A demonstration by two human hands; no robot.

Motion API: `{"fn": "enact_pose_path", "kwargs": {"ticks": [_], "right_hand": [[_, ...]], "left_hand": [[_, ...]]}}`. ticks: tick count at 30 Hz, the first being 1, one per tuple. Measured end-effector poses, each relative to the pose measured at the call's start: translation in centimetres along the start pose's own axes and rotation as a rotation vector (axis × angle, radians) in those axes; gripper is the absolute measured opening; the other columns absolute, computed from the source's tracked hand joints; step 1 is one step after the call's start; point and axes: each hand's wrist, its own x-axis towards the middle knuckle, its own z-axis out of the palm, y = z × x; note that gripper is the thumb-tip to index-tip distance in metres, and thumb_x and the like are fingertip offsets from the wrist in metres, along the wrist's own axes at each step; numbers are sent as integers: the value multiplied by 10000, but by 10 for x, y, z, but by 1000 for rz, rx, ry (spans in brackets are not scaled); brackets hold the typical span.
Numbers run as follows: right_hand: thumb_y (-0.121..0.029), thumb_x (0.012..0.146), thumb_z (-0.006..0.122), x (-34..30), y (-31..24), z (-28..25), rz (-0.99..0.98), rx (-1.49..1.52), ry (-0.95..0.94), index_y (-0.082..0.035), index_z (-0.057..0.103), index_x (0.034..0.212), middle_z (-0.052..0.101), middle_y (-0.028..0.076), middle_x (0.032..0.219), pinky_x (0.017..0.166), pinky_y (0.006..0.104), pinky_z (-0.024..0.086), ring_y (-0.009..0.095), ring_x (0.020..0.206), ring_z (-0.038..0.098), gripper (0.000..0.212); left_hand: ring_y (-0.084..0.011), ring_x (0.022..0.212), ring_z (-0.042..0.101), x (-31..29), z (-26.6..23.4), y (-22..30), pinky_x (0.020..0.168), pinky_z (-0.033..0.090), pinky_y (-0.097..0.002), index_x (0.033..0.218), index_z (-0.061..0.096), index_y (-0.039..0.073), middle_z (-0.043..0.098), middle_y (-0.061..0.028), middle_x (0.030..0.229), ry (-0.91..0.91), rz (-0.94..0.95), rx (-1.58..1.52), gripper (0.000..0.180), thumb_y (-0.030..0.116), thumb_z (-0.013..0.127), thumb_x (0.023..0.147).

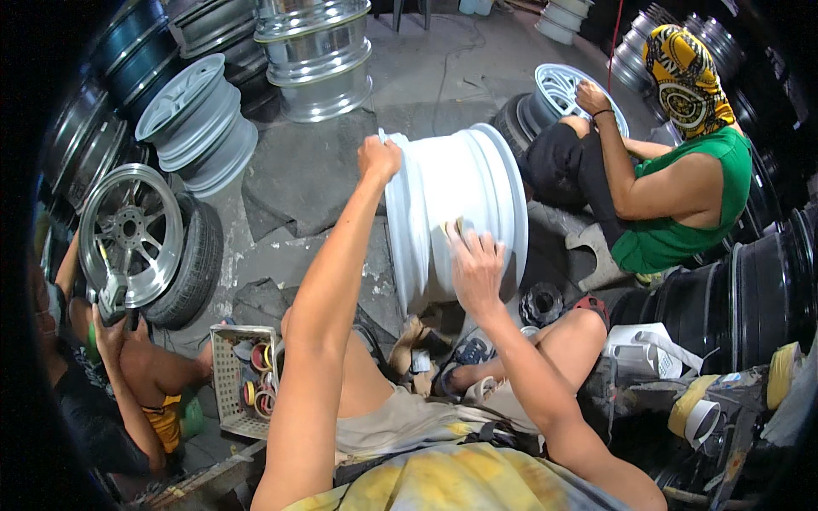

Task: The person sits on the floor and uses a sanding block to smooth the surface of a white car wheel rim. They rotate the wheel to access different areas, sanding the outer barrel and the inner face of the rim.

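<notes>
In front of me a white-grey wheel rim (434,179) stands on its tread, its barrel facing me. My left hand (379,159) is closed round the far part of its left lip. Against the barrel's near right side rests my right hand (477,264), fingers bent over a small yellowish piece of what looks like sandpaper (456,226). Part of that piece is hidden under the fingers.
A plastic basket (241,341) holding tape rolls stands left of my legs. At left, a person works on a silver rim (132,230) beside a tyre (196,264). At right, a person in a green top (699,204) handles another rim (562,89). Stacked rims (315,60) stand behind.
</notes>
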Motion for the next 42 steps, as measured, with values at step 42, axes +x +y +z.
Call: {"fn": "enact_pose_path", "kwargs": {"ticks": [42], "right_hand": [[-245,839,684,-237,-26,132,-92,-54,-1190,-88,690,1108,649,159,1210,933,467,507,320,1158,616,312]], "left_hand": [[-422,1172,624,11,1,6,980,506,-523,1140,670,9,654,-259,1223,144,21,145,370,304,544,956]]}}
